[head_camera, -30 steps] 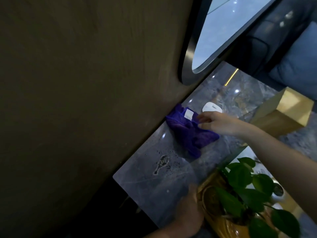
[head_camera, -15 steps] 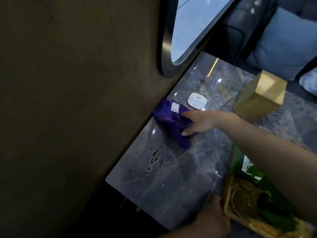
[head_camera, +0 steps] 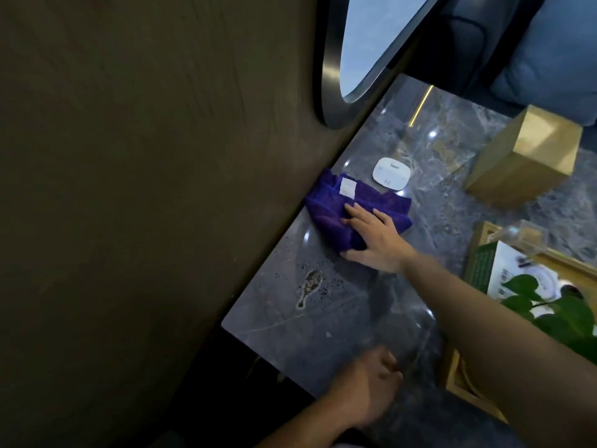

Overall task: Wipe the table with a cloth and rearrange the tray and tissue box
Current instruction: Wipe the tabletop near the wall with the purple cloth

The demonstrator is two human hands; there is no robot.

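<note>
A crumpled purple cloth with a white label lies on the grey marble table, close against the brown wall. My right hand presses flat on the cloth, fingers spread over it. My left hand hovers blurred at the table's near edge, holding nothing. A wooden tray stands at the right with a potted plant and a green box in it. The gold tissue box stands upright at the far right. A dark speckled stain marks the table just near the cloth.
A small white rounded device lies beyond the cloth. A dark-framed oval mirror hangs on the brown wall at the left. A dark sofa with a blue cushion stands past the table's far edge.
My right hand has gone from touching the cloth's edge to lying flat on top of it. My left hand has let go of the tray and moved left along the near edge.
</note>
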